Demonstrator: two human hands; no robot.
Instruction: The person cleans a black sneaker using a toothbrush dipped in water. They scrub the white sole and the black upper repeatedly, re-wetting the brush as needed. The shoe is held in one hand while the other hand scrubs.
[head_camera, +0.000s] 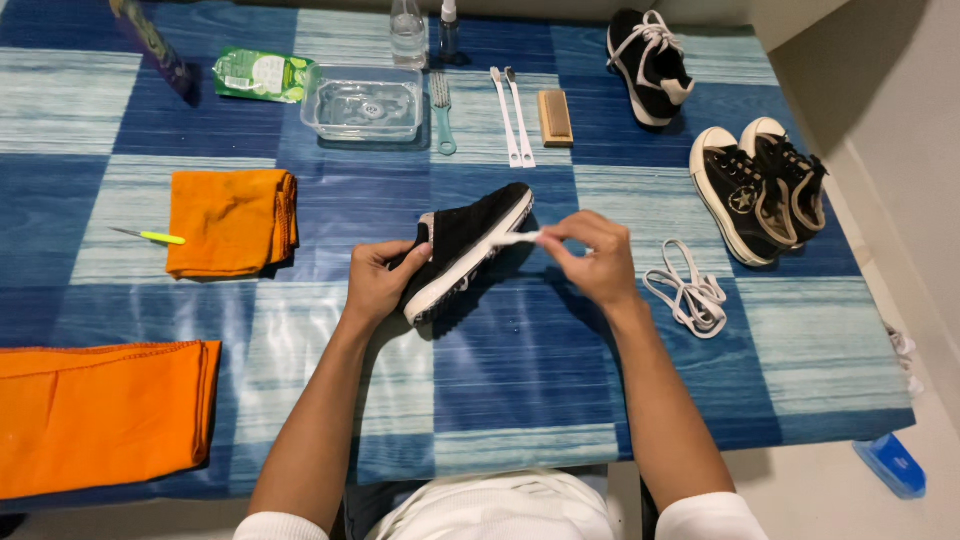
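Head view, edges: we see the table (520, 400) end just before our lap; its right edge runs past the pair of shoes (757, 190) down to the floor, where a blue box (890, 465) lies.
Open room: we have bare checked cloth between our forearms and ahead of the shoe; the laces (688, 292) lie just right of our right wrist, well apart from the shoe.
Left side: a folded orange cloth (230, 220) and a larger orange cloth (100, 410) sit clear of our left arm.
Far edge: tub (362, 102), brushes (515, 115) and one more shoe (648, 65).
Shoe: the shoe (465, 250) is black with a white sole, tilted on its side, mid-table.
Left hand: our left hand (375, 285) is closed round its heel.
Right hand: our right hand (595, 255) pinches a thin white tool (515, 239) touching the sole.
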